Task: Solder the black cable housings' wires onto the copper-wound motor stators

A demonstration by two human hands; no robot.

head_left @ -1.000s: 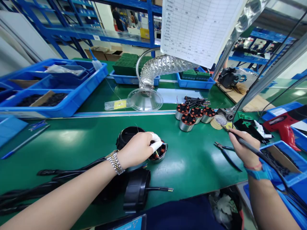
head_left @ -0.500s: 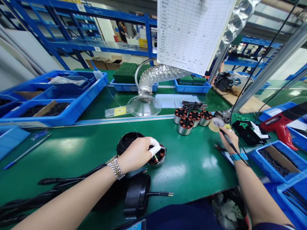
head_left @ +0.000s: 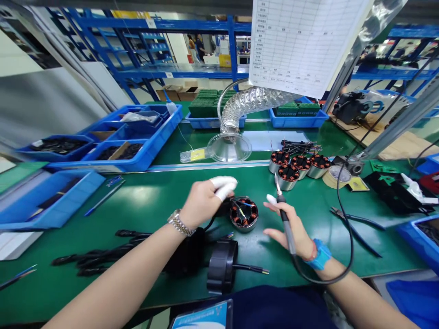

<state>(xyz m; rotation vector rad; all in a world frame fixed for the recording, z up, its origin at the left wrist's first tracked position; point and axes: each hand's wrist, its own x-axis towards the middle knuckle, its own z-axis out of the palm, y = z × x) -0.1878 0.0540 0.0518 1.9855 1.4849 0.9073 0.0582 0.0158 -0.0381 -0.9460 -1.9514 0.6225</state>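
My left hand (head_left: 209, 198), with white covers on its fingers, is closed in a pinch just left of a motor stator (head_left: 244, 224). Whatever lies between those fingertips is hidden. The stator has copper windings in a silver ring, and loose wires cross its top. My right hand (head_left: 291, 224) holds a soldering iron (head_left: 285, 219) across the palm, tip pointing up; its thumb and fingers are spread. Below the left hand lies a black round housing (head_left: 222, 265), with a cable (head_left: 252, 268) showing bare wire ends. Black cables (head_left: 99, 251) run under my left forearm.
Several more stators (head_left: 288, 176) stand behind, near a tape roll (head_left: 338, 176). Cutting pliers (head_left: 356, 228) lie at right. A fume funnel (head_left: 229, 148) hangs low over the bench. Blue bins (head_left: 48, 201) line the left side; a paper sheet (head_left: 305, 50) hangs in front.
My right hand has come left from beside the tape roll, bringing the soldering iron near the stator. My left hand has drawn back off the stator's top. The view has turned left.
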